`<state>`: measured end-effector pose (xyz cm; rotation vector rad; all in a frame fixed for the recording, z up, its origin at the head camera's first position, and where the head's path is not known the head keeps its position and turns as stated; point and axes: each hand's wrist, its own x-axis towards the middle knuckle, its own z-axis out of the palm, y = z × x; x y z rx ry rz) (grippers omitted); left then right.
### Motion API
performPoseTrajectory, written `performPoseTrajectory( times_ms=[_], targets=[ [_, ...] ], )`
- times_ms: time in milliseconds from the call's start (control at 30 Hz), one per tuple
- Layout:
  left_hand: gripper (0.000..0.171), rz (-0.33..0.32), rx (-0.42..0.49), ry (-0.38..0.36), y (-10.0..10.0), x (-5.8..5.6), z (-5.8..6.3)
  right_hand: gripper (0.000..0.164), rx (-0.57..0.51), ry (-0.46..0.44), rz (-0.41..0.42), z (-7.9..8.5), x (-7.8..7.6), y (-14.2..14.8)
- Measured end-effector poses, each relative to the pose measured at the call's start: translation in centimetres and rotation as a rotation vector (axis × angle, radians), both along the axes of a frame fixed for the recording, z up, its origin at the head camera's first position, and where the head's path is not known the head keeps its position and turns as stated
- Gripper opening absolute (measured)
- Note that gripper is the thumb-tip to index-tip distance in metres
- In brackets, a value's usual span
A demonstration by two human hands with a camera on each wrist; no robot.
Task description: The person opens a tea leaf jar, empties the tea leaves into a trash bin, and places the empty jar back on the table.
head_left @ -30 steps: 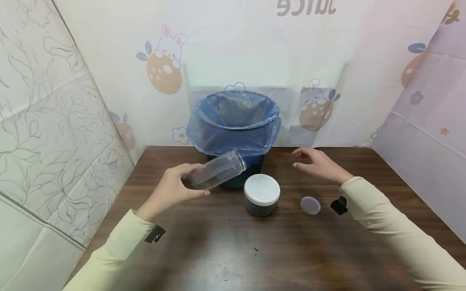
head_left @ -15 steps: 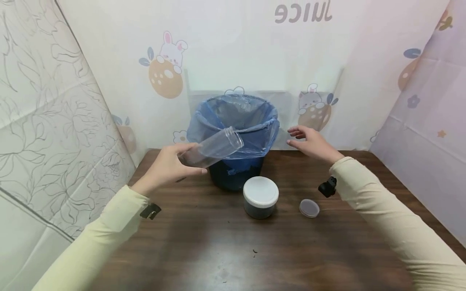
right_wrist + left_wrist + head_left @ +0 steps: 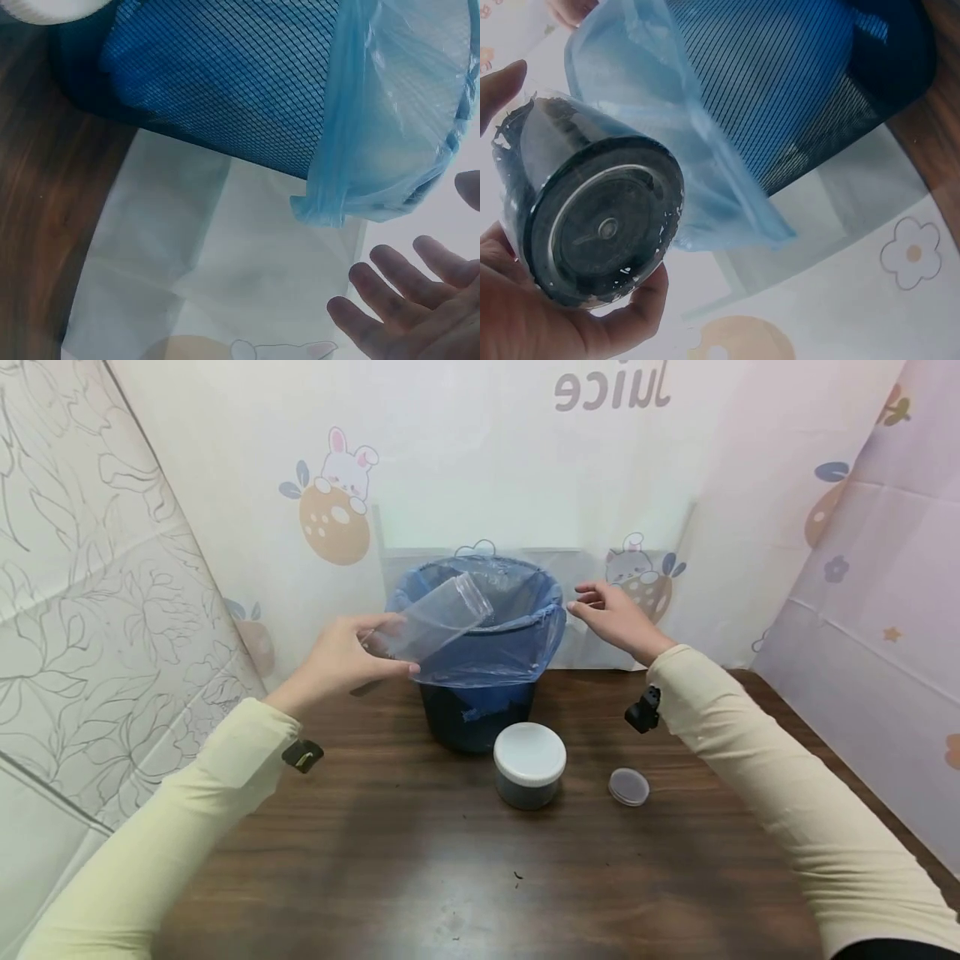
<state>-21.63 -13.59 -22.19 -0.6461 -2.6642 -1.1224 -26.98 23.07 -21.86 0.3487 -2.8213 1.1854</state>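
Note:
My left hand (image 3: 337,660) grips a clear cylindrical jar (image 3: 437,620) near its base. The jar is tilted, its uncapped mouth raised to the right over the near left rim of a bin lined with a blue plastic bag (image 3: 487,660). Seen from below in the left wrist view, the jar's base (image 3: 604,225) looks dark, with dark flakes clinging inside. My right hand (image 3: 618,622) hovers at the bin's right side, fingers relaxed and apart in the right wrist view, holding nothing. It is close to the bag; contact is not visible.
The dark mesh bin (image 3: 476,718) stands on the wooden table (image 3: 352,860) against a printed curtain (image 3: 465,460). Before it sits a dark tub with a white lid (image 3: 529,753). A small clear round lid (image 3: 628,787) lies to its right. Dark crumbs (image 3: 517,875) dot the table.
The left hand has lifted the jar from in front of the bin up to its rim. My right hand has risen and come left, nearer the bag.

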Motion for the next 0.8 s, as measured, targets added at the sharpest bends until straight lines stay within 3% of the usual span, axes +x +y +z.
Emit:
performPoseTrajectory(
  times_ms=[300, 533, 800],
  targets=[
    [0.062, 0.048, 0.003, -0.016, 0.2, -1.6, 2.4, 0.077, 0.019, -0.063, 0.018, 1.1, -2.0, -0.9],
    [0.065, 0.064, -0.011, -0.036, 0.5, -3.5, 3.7, 0.073, 0.018, -0.074, 0.039, 1.7, -3.6, -2.5],
    [0.069, 0.105, -0.066, 0.014, 1.0, -5.3, 4.2, 0.066, -0.006, -0.072, -0.006, 1.5, -5.0, -4.3]
  ],
)
